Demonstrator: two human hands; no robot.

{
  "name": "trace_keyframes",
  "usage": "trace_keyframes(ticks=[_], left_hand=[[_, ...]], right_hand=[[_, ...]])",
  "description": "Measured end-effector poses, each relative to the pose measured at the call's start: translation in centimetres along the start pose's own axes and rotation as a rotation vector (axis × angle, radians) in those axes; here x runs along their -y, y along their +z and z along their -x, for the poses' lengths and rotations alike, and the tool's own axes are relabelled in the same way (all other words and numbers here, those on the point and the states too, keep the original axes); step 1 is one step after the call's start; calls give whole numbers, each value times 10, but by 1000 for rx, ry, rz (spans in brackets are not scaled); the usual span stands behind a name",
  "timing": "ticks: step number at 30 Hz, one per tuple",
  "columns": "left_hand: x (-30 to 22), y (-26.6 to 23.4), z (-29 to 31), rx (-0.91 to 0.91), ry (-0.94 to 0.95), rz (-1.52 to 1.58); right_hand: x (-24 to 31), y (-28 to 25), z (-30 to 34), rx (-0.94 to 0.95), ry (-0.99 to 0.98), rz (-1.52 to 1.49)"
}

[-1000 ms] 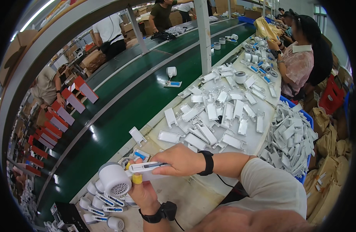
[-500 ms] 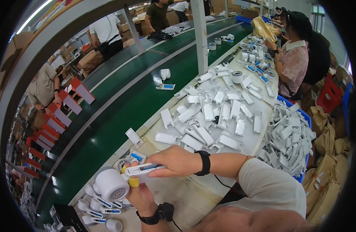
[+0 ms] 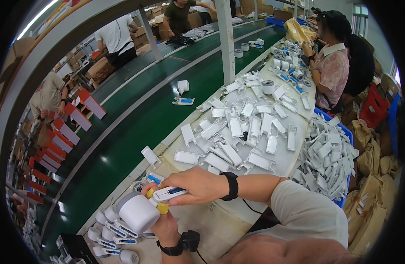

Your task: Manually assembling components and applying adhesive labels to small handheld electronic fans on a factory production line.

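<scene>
My left hand (image 3: 166,226), with yellow covers on its fingers, is closed round the neck of a device with a round white head (image 3: 138,212). The head has a grey rim and hangs at the left of the hand. My right hand (image 3: 198,185) grips the slim white handle (image 3: 167,193) of the same device, its open side showing a dark blue insert. Beyond my hands lies a part with a bright blue insert (image 3: 154,177). Several similar round-headed devices (image 3: 116,232) lie on the table at the lower left.
White plastic handle shells (image 3: 231,152) are spread over the table ahead, and more fill a blue crate (image 3: 347,136) at the right. A green conveyor belt (image 3: 123,145) runs along the left past a metal post (image 3: 226,44). A co-worker (image 3: 334,61) sits at the far right.
The device has turned in my hands: its grille end no longer shows and the plain white side of its head faces me. Both hands have shifted slightly to the right with it.
</scene>
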State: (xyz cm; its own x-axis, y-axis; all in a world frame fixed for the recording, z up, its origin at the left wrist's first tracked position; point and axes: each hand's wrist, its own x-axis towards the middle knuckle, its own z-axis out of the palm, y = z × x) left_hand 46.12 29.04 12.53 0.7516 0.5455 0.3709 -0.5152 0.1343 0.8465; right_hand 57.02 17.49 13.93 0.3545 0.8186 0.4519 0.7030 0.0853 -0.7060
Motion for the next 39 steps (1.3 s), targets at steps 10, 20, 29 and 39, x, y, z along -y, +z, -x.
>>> trace_keyframes(ticks=[10, 20, 29, 39], left_hand=[[2, -3, 3, 2, 34, -58], [6, -3, 0, 115, 92, -150], [-2, -13, 1, -37, 61, -7], [-15, -8, -2, -138, 78, 212]], right_hand=[[-2, -1, 2, -24, -72, -46], [1, -3, 0, 81, -67, -46], [-4, -5, -2, 117, 0, -188], [7, 1, 0, 208, 100, -504]])
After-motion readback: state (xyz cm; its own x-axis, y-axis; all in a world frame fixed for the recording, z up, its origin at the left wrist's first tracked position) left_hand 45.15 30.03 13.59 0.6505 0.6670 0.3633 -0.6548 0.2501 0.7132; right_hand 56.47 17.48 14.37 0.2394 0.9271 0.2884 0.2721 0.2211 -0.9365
